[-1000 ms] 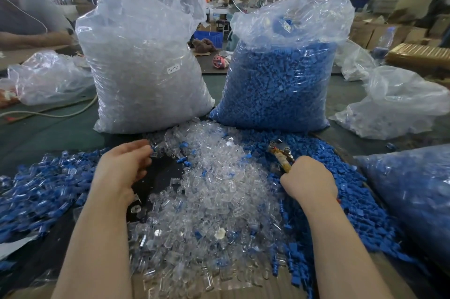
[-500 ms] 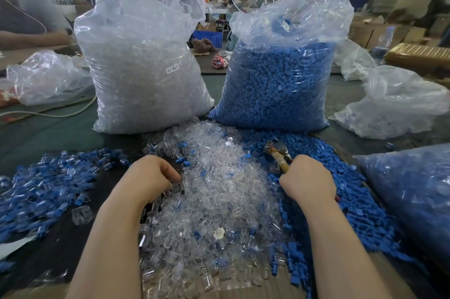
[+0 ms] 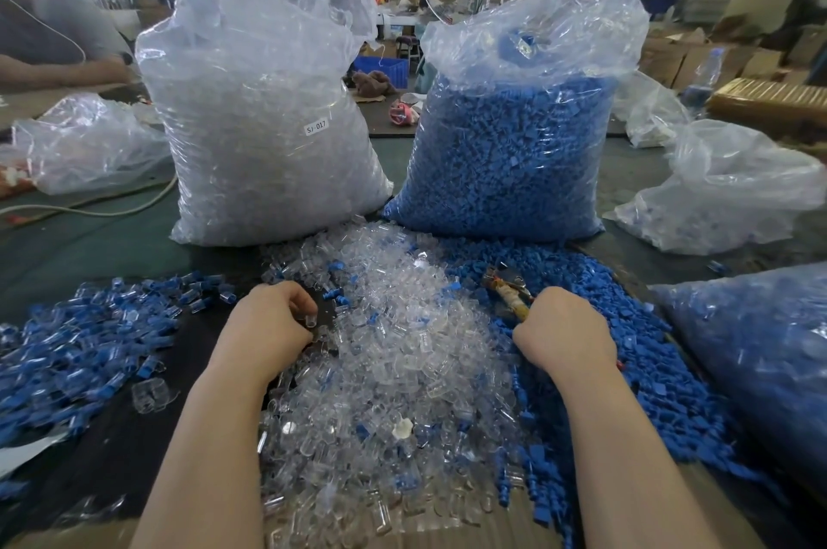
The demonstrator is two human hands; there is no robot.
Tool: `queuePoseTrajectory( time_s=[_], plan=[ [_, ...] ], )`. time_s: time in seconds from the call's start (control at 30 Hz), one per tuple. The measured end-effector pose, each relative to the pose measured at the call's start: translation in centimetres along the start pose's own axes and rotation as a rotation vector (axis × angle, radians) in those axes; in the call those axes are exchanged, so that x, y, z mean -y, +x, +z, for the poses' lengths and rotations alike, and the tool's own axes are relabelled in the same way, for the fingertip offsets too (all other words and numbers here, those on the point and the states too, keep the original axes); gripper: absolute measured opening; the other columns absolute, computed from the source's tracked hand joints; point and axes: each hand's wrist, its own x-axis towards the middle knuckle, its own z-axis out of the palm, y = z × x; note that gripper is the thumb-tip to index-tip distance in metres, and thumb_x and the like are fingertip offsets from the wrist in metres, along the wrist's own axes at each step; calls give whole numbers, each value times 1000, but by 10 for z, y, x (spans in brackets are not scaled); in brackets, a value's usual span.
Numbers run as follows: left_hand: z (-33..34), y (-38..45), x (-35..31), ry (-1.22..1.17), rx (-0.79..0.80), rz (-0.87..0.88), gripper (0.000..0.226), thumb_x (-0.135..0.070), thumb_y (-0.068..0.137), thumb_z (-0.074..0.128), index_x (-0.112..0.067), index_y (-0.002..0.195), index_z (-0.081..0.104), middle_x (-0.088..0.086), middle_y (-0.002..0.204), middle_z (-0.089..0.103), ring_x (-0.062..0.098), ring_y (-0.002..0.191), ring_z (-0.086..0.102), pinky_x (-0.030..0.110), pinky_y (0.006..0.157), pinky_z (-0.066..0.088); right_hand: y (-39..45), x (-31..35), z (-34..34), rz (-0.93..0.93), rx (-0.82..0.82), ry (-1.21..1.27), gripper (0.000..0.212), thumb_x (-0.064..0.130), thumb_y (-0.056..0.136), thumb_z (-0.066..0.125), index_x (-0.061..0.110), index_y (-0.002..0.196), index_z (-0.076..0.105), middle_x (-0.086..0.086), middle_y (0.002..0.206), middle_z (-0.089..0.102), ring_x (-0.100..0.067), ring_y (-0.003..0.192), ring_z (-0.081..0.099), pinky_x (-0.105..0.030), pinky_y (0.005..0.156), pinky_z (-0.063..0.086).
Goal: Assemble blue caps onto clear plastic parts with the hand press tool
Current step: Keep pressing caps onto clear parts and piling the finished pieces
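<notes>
Head view, left hand (image 3: 268,325) pinching clear part (image 3: 310,318) beside clear pile (image 3: 394,347), right hand (image 3: 564,336) gripping press tool (image 3: 508,286).

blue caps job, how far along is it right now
Done: a pile of capped parts lies at the left. In hand: the left hand pinches one clear part; the right hand grips the press tool. Left: loose clear parts, loose blue caps, and two nearly full bags.
</notes>
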Motion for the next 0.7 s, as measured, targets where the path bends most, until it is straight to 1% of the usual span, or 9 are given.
queuePoseTrajectory(
  time_s=[0.07,0.13,0.17,0.27,0.3,0.37,0.47,0.6,0.7],
  plan=[
    [2,1,2,-3,-23,15,37,-7,79,76,-37,81,54,-6,99,61,7,80,55,19,57,38,0,1,0,6,-9,21,16,16,83,60,13,72,48,-6,75,55,-25,68,53,-32,58,41],
    [2,1,2,-6,-52,18,34,-11,78,77,-34,85,53,-4,101,62,7,78,54,22,57,39,0,1,-1,14,-34,38,16,17,82,60,15,73,47,-5,75,53,-23,65,50,-30,55,38],
    [3,1,3,-4,-53,17,34,-13,79,78,-34,90,54,-3,106,61,8,79,54,24,60,40,0,1,-1,15,-53,44,17,17,83,60,16,74,45,-5,74,51,-21,62,47,-28,52,34],
    [5,2,3,24,-3,31,44,-17,84,75,-35,121,59,-1,120,60,7,84,50,23,67,41,0,2,-3,-14,-93,47,19,16,84,59,16,74,42,-4,72,48,-18,59,43,-27,47,26],
    [5,2,2,23,9,43,44,-15,85,73,-34,123,60,-1,120,60,7,85,50,22,68,41,1,2,-3,-31,-94,46,19,15,84,59,15,74,43,-4,71,49,-18,59,44,-27,46,26],
    [6,2,1,12,2,53,38,-13,87,71,-33,118,65,-7,107,62,5,83,52,20,69,41,1,2,-2,-65,-93,44,19,15,85,59,14,73,44,-4,70,50,-18,58,45,-28,46,26],
    [7,0,0,-21,-43,25,24,-13,86,72,-29,105,70,-18,83,58,-1,75,53,15,59,37,3,4,0,-94,-108,84,23,21,88,59,17,73,41,-3,72,49,-18,60,44,-29,47,25],
    [2,-4,-5,-157,-61,-58,18,-15,82,78,-29,91,70,-14,80,62,5,73,59,22,58,44,7,5,0,-126,-113,183,19,30,89,61,17,80,49,-2,77,55,-25,70,52,-31,54,34],
    [-2,-9,-13,-341,-77,-41,23,-10,75,82,-27,88,73,-10,80,71,5,73,64,19,59,42,7,5,-1,-150,-99,275,20,32,90,62,14,85,56,-6,78,60,-29,74,59,-32,60,39]
  ],
)
